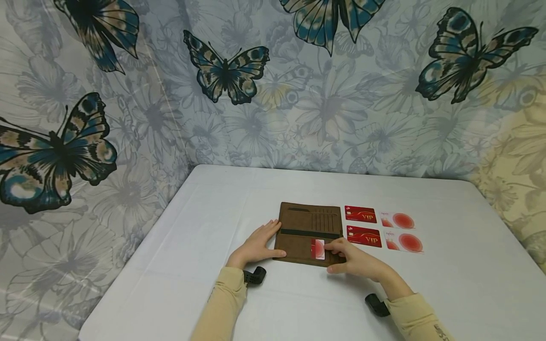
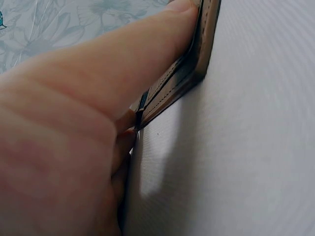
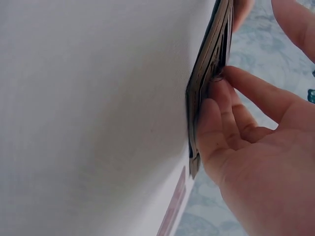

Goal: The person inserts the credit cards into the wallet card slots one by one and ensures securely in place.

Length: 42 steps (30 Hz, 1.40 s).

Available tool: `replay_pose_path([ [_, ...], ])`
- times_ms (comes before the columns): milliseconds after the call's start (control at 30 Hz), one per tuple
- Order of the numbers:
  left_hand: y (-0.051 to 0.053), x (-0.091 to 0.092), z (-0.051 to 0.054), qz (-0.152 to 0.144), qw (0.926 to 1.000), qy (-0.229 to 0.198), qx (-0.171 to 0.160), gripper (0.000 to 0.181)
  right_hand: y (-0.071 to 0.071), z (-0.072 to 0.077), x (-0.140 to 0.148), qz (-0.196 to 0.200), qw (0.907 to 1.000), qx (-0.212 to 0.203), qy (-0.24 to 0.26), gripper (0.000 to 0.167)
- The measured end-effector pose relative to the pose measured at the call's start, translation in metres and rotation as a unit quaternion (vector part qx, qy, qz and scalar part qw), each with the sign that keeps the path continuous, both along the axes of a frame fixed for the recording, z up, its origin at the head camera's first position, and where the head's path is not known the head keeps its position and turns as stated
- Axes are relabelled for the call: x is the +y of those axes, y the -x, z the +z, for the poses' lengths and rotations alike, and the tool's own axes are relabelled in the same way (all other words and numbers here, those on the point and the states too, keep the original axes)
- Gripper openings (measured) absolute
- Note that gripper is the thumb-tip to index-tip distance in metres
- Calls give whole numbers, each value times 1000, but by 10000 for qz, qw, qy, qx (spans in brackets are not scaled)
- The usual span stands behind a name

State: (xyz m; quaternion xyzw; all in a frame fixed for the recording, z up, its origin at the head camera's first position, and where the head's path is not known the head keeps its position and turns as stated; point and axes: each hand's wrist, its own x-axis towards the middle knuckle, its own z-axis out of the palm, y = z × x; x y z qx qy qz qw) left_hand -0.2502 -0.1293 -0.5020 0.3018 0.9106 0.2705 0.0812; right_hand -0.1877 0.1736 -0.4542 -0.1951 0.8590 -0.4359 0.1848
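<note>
A brown wallet (image 1: 294,248) lies spread open on the white table, card slots showing on its far half. On its near half is a small red and pale pink card piece (image 1: 319,249); whether it is one card or two overlapping cannot be told. My right hand (image 1: 356,260) touches this piece's right edge with the index fingertip, its other fingers bent over the wallet's near right part. The right thumb stands apart, by the near edge. With straight fingers, my left hand (image 1: 258,245) rests at the wallet's left edge, thumb on the near left corner (image 2: 199,64).
Right of the wallet lie two red VIP cards (image 1: 360,214) in a column. Beside them are two pale cards (image 1: 397,220) with red circles. The white-covered table (image 1: 239,189) meets butterfly-print cloth (image 1: 273,137) behind and at the sides.
</note>
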Motion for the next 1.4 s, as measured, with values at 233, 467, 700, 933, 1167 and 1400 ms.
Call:
replay_pose_path([
  [233,0,0,-1,50,9999,78,-43,90,0,-1,-2,28,9999,49,-140,64],
  [467,0,-1,-1,-85,9998,-121,97,91,0,-1,-4,56,9992,112,-387,65],
  [700,-2,-1,-1,-145,9994,-228,202,92,-2,-1,-5,52,9989,73,-457,66],
  [933,0,0,0,-25,10000,-49,50,90,-2,-3,-5,82,9988,130,-474,67],
  [1167,0,-1,0,19,10000,16,3,90,0,-4,-4,-39,9992,53,-390,63],
  [1400,-1,0,1,-12,10000,-67,-14,90,-1,-4,-2,-218,9997,-72,-46,60],
])
